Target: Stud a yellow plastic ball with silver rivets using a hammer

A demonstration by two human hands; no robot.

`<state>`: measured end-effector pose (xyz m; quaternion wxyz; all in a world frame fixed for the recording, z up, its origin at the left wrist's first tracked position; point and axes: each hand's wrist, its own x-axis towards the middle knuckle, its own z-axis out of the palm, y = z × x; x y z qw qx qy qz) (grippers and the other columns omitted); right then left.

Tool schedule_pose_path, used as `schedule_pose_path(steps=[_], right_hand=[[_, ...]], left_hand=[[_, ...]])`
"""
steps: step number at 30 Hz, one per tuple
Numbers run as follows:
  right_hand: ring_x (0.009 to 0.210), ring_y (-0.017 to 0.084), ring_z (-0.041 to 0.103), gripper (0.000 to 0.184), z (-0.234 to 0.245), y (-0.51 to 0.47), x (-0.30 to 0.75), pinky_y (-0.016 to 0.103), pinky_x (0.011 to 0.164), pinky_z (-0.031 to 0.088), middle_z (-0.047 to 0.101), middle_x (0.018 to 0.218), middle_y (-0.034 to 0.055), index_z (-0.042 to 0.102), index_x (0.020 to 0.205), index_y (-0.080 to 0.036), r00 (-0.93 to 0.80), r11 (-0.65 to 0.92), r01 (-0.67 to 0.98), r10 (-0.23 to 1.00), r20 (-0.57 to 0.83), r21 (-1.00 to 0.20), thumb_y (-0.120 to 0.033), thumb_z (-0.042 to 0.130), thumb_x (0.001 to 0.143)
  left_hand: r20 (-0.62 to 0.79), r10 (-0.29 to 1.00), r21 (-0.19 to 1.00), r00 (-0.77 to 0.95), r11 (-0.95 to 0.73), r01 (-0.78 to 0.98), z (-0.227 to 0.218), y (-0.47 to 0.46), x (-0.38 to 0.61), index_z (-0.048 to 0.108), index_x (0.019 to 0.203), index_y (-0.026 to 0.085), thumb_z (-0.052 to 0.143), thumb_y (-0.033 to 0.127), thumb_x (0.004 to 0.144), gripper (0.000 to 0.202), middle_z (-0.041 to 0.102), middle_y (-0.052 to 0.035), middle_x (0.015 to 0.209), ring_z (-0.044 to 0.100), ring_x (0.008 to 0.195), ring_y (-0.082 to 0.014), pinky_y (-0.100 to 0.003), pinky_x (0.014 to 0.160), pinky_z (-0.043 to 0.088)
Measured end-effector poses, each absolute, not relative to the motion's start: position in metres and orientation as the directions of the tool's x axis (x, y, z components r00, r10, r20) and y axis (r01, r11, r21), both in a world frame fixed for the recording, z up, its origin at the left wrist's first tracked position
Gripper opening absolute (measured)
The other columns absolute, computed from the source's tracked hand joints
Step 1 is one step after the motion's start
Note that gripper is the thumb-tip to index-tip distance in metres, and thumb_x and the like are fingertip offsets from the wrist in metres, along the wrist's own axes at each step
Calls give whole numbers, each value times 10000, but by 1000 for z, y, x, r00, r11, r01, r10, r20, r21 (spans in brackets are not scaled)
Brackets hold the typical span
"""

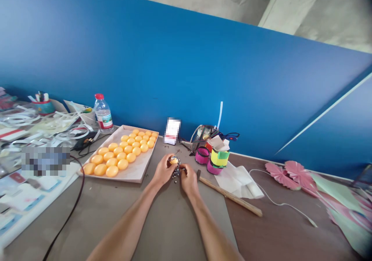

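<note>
Near the middle of the table, my left hand (165, 170) is closed around an orange ball (174, 160), seemingly a ping-pong ball. Shiny silver beads (176, 172) lie against the ball's right side and hang below it in a cluster. Just to the right, the fingers of my right hand (188, 179) are pinched together at the edge of the beads. What exactly lies between those fingertips is too small to make out. A tray (142, 168) with rows of similar orange balls (122, 164) sits to the left of my hands.
A hammer (232, 196) lies right of my right hand, beside pink and yellow tape rolls (219, 158). A water bottle (103, 114) stands behind the tray. Cluttered white strips (58, 125) cover the left, pink paper fans (290, 174) the right. A blue partition (174, 59) closes the back.
</note>
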<state>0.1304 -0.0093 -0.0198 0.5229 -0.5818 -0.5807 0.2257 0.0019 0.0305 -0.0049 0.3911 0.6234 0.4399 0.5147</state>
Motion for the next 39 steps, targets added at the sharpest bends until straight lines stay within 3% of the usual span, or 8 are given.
schedule_pose_path(steps=[9,16,22,27,30,34,39], right_hand=[[743,184,578,139,-19,-7,129,283,716,416,656,771,25,634,770,-210,220,226,408,916,335,-885,-239,500,745],[805,182,581,213,-22,-7,130,292,768,420,655,830,30,625,814,-209,206,243,400,916,345,-884,-137,452,713],[765,188,587,172,-20,-7,130,298,738,426,661,801,30,635,806,-208,209,194,378,935,288,-905,-228,472,755],[725,175,569,143,-14,-8,129,278,703,421,642,754,30,627,747,-192,255,227,365,908,331,-903,-258,501,742],[656,158,549,137,-12,-8,130,268,652,418,630,698,21,624,719,-179,305,211,276,906,293,-938,-285,539,716],[484,116,464,201,-15,-5,134,244,512,377,537,511,-29,622,797,-164,330,174,-21,931,158,-984,-327,563,695],[489,93,460,191,-20,-1,135,231,514,361,572,582,-30,599,804,-177,331,203,-279,938,104,-939,-302,606,660]], left_hand=[[331,939,918,91,-342,200,-8,30,4,574,1022,194,575,214,676,347,625,-54,957,573,881,-199,-331,819,430],[372,923,892,103,-386,234,-15,32,5,571,1034,202,575,194,676,358,615,-56,985,564,918,-202,-340,841,422],[369,924,900,101,-383,209,-13,31,4,572,1040,202,574,195,681,359,611,-61,1003,568,918,-201,-338,846,426],[384,915,881,123,-403,246,-13,31,5,556,1044,191,555,179,691,353,605,-62,983,565,908,-196,-332,833,433],[391,909,864,147,-417,282,-12,30,5,539,1061,187,529,166,705,356,599,-59,991,561,917,-185,-327,834,435],[399,900,835,178,-436,335,-12,28,4,524,1077,175,522,175,721,356,597,-63,996,562,913,-179,-326,825,442],[433,875,791,215,-484,374,-13,28,6,518,1075,168,524,179,734,341,587,-78,1015,552,932,-186,-336,838,431]])
